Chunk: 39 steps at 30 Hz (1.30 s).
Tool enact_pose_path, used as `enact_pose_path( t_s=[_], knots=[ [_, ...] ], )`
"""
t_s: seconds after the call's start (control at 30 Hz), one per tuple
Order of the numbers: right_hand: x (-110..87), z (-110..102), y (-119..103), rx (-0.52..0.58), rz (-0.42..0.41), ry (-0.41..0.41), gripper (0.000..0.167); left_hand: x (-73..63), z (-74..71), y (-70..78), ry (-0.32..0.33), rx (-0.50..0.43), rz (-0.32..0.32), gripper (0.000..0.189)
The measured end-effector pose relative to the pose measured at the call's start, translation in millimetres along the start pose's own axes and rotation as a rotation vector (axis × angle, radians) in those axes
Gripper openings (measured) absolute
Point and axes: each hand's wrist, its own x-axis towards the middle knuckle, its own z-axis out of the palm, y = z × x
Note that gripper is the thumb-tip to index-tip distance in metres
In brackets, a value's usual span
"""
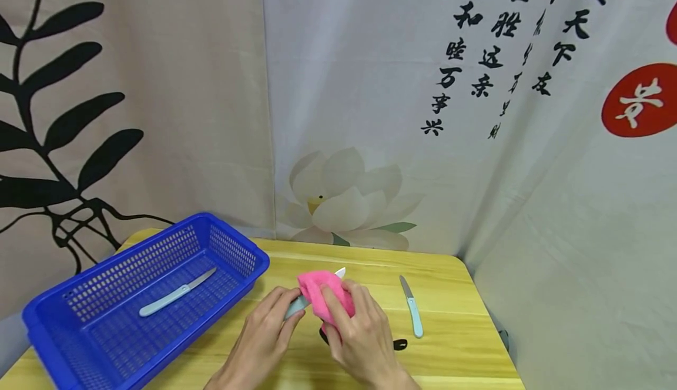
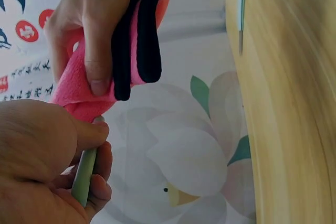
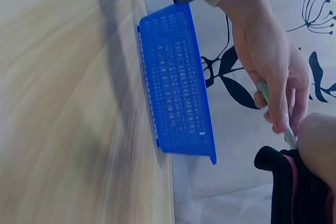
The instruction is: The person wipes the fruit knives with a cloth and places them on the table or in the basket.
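My left hand [image 1: 261, 328] grips a small knife by its pale green-blue handle [image 1: 296, 306]. In my right hand [image 1: 365, 331] is a bright pink cloth [image 1: 317, 296], folded around the blade of that knife. Only the blade's tip [image 1: 341, 272] shows beyond the cloth. The left wrist view shows the cloth's black edging [image 2: 149, 40] hanging below the right thumb, and the left thumb pressing the handle close to the cloth. Both hands are raised over the table, close together.
A blue plastic basket [image 1: 39, 325] stands on the table's left side, with one similar knife [image 1: 168, 300] lying inside. Another knife [image 1: 414, 313] lies on the wooden table [image 1: 455, 296], right of my hands. Printed curtains [image 1: 344, 114] hang behind the table and along its right side.
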Motion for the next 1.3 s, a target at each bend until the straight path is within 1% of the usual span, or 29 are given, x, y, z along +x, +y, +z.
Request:
enact_pose_path(
  t_s=[0.23,0.33,0.57,0.73,0.83,0.93,1.03,1.17,1.3],
  knots=[
    [-3.7,-0.4,16.6,-0.037,0.06,-0.032,0.063,-1.1,0.3,-0.4,-0.022,-0.036,-0.028,0.036],
    [-5.2,-0.7,23.1,-0.036,0.086,-0.043,0.063,-1.4,0.3,-0.9,-0.025,-0.043,-0.031,0.036],
    [-7.3,-3.0,37.9,-0.054,0.124,-0.03,0.063,-1.9,-0.7,-1.7,-0.021,-0.031,-0.017,0.037],
    [-7.4,-10.4,48.5,-0.07,0.151,-0.032,0.062,0.1,-3.4,-3.2,-0.004,-0.019,0.0,0.039],
    [-8.4,-13.4,49.2,-0.052,0.141,-0.005,0.062,1.8,-4.8,-2.9,0.007,-0.008,-0.006,0.039],
    [-9.5,-14.8,42.7,-0.02,0.109,0.021,0.064,2.6,-5.1,-1.6,0.008,0.001,-0.026,0.038],
    [-9.4,-14.8,32.4,0.0,0.061,0.031,0.058,3.6,-4.6,0.3,0.003,-0.004,-0.037,0.038],
    [-8.5,-12.3,19.1,0.016,-0.004,0.045,0.042,5.0,-2.9,1.7,0.009,-0.006,-0.005,0.039],
    [-6.9,-9.0,9.9,0.026,-0.045,0.052,0.041,5.9,-1.1,2.0,0.021,-0.013,0.038,0.039]
  ],
)
